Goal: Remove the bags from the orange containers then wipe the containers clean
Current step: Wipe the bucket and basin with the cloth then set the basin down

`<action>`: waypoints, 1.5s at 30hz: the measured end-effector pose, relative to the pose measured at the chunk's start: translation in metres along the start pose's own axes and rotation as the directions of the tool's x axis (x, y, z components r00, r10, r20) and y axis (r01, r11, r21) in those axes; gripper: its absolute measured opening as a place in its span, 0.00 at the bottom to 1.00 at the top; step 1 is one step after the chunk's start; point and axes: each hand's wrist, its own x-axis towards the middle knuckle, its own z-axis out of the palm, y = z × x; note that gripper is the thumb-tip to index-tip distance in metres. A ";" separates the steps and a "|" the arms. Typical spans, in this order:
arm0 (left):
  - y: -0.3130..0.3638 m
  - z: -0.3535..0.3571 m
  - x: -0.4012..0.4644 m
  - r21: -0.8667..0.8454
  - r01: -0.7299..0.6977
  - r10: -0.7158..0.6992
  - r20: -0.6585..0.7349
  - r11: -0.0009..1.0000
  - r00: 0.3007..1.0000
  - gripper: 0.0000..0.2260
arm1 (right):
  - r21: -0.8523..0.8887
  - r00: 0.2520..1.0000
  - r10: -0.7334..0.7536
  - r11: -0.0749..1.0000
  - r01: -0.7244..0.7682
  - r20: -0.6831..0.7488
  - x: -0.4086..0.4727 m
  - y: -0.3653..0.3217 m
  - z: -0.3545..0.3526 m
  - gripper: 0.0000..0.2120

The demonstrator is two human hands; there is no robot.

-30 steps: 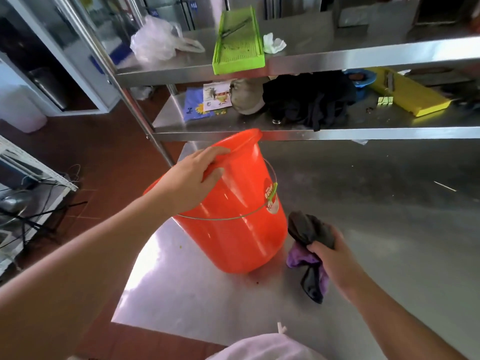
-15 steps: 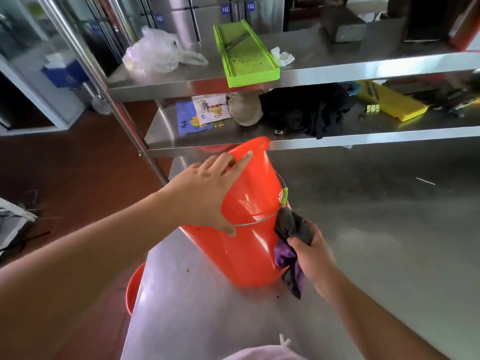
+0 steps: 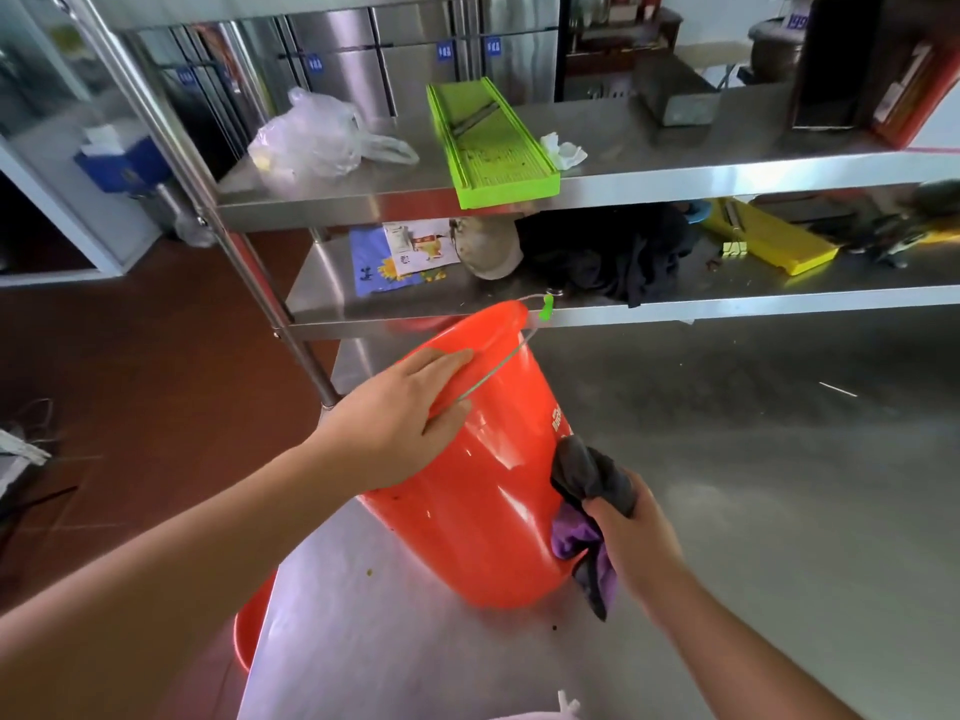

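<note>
An orange bucket (image 3: 483,506) stands tilted on the steel table (image 3: 753,511), its mouth turned away from me and its wire handle lying along the side. My left hand (image 3: 405,413) rests flat on its upper wall near the rim, fingers straight and thumb under the wire. A dark grey and purple cloth (image 3: 587,501) is gripped in my right hand (image 3: 628,532) and pressed against the bucket's right side. A second orange container (image 3: 249,636) peeks out below the table's left edge.
A two-tier steel shelf (image 3: 675,179) stands just behind the bucket; the bucket's rim reaches the lower tier. On it lie a clear plastic bag (image 3: 317,137), a green slicer (image 3: 493,148), a yellow slicer (image 3: 774,241) and dark cloth (image 3: 613,252). A white bag (image 3: 561,711) sits at the near edge.
My right hand has brought the cloth from the table up onto the bucket's right side. My left hand has slid over the wall, and the bucket has turned so that its handle lies differently.
</note>
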 end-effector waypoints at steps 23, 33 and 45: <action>0.025 0.011 0.033 -0.097 0.400 -0.384 0.149 0.911 0.911 0.28 | -0.068 0.942 -0.334 0.940 0.334 0.001 0.033 -0.041 0.013 0.13; 0.028 0.015 0.041 -0.106 0.365 -0.357 0.086 0.925 0.930 0.24 | 0.112 0.880 -0.471 0.873 0.475 -0.062 0.014 -0.112 0.055 0.21; 0.015 0.017 0.030 -0.103 0.361 -0.361 0.020 0.927 0.932 0.26 | -0.077 0.934 -0.272 0.962 0.261 -0.232 -0.005 0.036 0.056 0.25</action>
